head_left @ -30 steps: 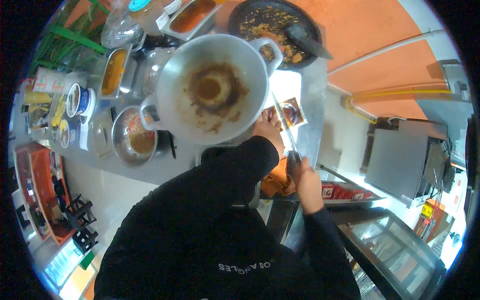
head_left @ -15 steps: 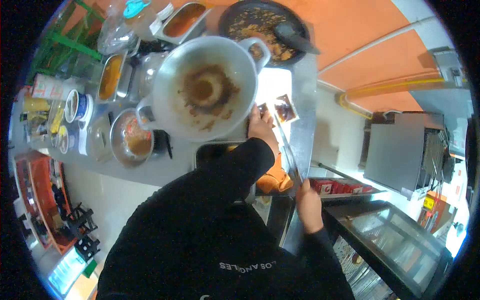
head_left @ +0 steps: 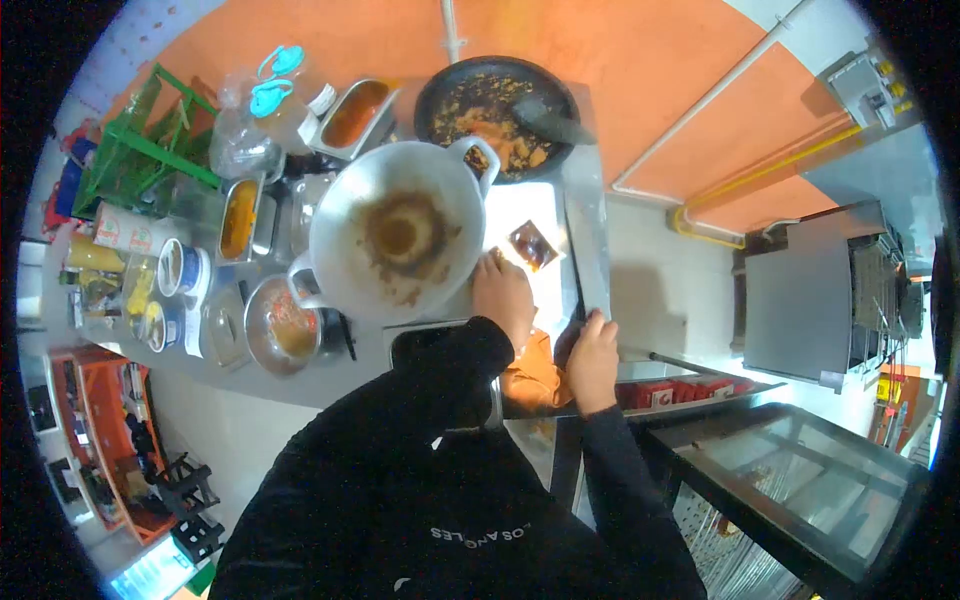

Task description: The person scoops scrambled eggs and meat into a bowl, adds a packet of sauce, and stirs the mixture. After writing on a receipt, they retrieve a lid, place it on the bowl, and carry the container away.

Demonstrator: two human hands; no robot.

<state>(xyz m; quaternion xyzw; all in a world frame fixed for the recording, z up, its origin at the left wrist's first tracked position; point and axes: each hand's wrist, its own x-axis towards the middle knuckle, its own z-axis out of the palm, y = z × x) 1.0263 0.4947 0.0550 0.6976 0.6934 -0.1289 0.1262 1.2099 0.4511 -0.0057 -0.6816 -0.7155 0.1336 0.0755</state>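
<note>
My left hand [head_left: 503, 300] is on the white board [head_left: 548, 205], beside the large metal pot [head_left: 345, 220]. Its fingers are bent together over something small at their tips, too hidden to name. A small clear packet with dark contents [head_left: 533, 246] lies on the board, up and right of those fingers. My right hand [head_left: 594, 360] is closed at the dark handle of a long knife [head_left: 577, 265], whose blade points away from me along the board's right edge. Between my hands lies an orange cloth [head_left: 535, 375].
A black pan of browned food [head_left: 425, 110] with a dark utensil stands behind the pot. Left are metal trays of sauce [head_left: 240, 220], a steel bowl [head_left: 283, 325] and tubs [head_left: 178, 268]. A glass-topped cabinet [head_left: 800, 480] is at lower right.
The knife has swung from a slant across the board to its right edge. My right hand has come up nearer the board. The whole view has shifted.
</note>
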